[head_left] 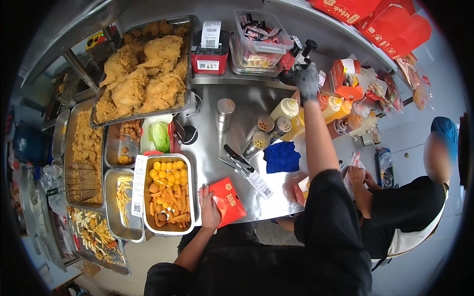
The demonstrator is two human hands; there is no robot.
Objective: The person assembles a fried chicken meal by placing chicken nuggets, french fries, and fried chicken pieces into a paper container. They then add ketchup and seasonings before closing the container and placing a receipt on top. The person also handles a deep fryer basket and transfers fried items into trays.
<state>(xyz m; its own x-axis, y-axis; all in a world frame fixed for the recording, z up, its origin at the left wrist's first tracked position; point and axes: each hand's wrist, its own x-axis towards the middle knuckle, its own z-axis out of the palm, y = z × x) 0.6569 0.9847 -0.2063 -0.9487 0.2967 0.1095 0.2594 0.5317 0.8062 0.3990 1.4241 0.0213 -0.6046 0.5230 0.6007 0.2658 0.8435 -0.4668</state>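
Observation:
My bare left hand (209, 213) is at the front edge of the steel counter, its fingers gripping the left side of a red paper bag (228, 202) with gold print. The bag lies flat and looks closed. My right hand (307, 83), in a dark grey glove, reaches far forward to the shelf at the back. Its fingers are curled at a black object with a knob-like top (309, 48), whose kind I cannot make out; the glove hides part of it. Below my right forearm stand squeeze bottles of sauce (285, 109), and a blue cloth (282, 157) lies beside them.
Left of the bag sits a steel pan of fried snacks (170, 230). A tray of fried chicken (183, 106) is behind it. Scissors (237, 158), metal shakers (225, 114) and a paper slip (258, 185) lie mid-counter. A co-worker (405, 212) stands close on the right, handling a wrapper.

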